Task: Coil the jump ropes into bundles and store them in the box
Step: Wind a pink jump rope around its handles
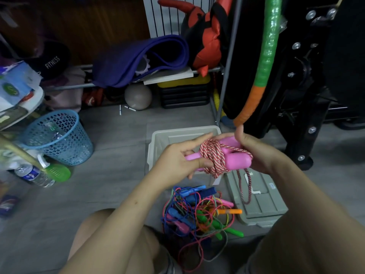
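Observation:
A jump rope with pink handles [236, 160] and a red-and-white twisted cord [212, 155] is held above the grey box [158, 141]. The cord is wound several times round both handles; a loose loop hangs down to the right. My left hand [177, 161] grips the handles' left end, index finger stretched over the coil. My right hand [256, 153] holds the right end from behind, thumb up. A tangled pile of blue, green, pink and orange jump ropes [197, 212] lies on the floor between my knees.
The box's grey lid [260, 202] lies on the floor right of the pile. A blue mesh wastebasket [57, 137], a water bottle [33, 175] and a green spray bottle [57, 172] stand at left. A green-orange hoop [266, 56] and black equipment frame stand at right.

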